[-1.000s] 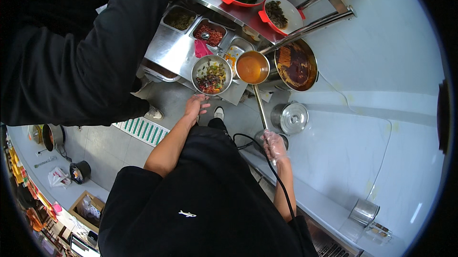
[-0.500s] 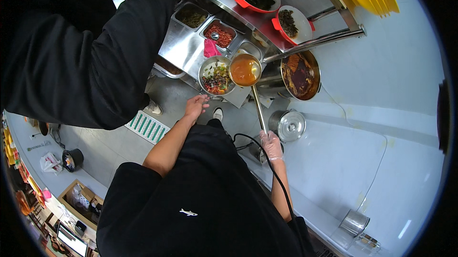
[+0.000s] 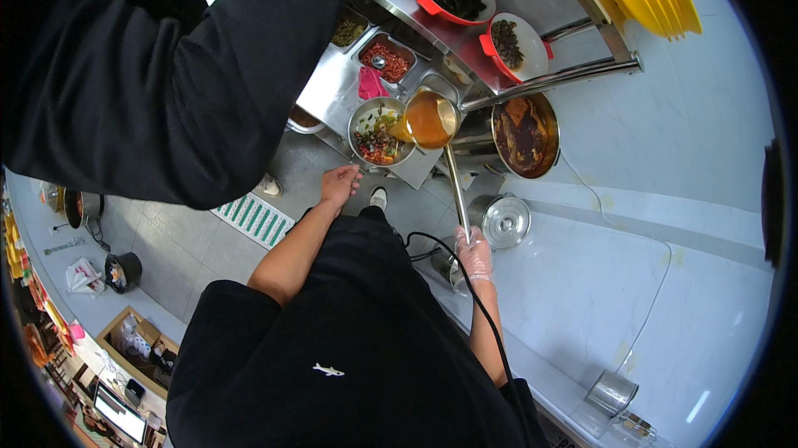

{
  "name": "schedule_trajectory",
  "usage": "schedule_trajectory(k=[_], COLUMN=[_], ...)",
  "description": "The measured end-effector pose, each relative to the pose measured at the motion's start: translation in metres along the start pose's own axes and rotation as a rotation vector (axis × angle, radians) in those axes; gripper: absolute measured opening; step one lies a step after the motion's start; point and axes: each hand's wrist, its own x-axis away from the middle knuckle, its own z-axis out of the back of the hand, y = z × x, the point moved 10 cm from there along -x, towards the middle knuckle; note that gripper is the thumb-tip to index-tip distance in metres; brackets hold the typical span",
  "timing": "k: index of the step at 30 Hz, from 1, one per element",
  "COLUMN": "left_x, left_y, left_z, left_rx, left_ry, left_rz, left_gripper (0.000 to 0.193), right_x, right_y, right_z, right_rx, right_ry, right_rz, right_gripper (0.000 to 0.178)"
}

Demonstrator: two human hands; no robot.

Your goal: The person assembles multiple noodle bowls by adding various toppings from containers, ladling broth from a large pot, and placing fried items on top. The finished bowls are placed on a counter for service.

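Observation:
My right hand, in a clear plastic glove, is closed around the long metal handle of a ladle. The ladle holds orange-brown broth and tips left, its broth running over the rim into a metal bowl. Inside that bowl lie chopped greens, red bits and dark pieces. Just below the bowl's near rim is my bare left hand, its fingers loosely bent and apart, with nothing visible in them. Whether its fingertips touch the rim is hard to tell.
A tall pot of dark red, oily soup stands right of the ladle. Red-handled bowls sit on the shelf above. A co-worker's black sleeve reaches across the upper left. A lidded metal pot is beside my right hand.
The ladle has tilted left, and broth now spills into the bowl. My right hand has shifted slightly with the handle. The co-worker's sleeve has moved right, covering more of the counter.

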Motion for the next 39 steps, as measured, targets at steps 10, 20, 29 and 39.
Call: schedule_trajectory(k=[10,20,29,39], left_x=[-0.004,0.002,-0.003,-0.002], left_y=[-0.006,0.001,-0.006,0.000], left_z=[-0.002,-0.001,0.000,-0.004], left_rx=[0.036,-0.033,-0.026,-0.007], left_ry=[-0.028,-0.028,-0.040,-0.068], left_rz=[0.014,0.048,0.043,0.032], left_gripper=[0.027,0.028,0.029,0.033], right_x=[0.001,0.009,0.004,-0.014], right_y=[0.004,-0.015,-0.007,0.041], right_z=[0.005,0.002,-0.004,-0.054], right_rx=[0.212,0.399,0.438,-0.148], right_ry=[0.096,0.198,0.185,-0.184], right_rz=[0.048,0.187,0.153,0.002], right_gripper=[0.035,0.036,0.036,0.037])
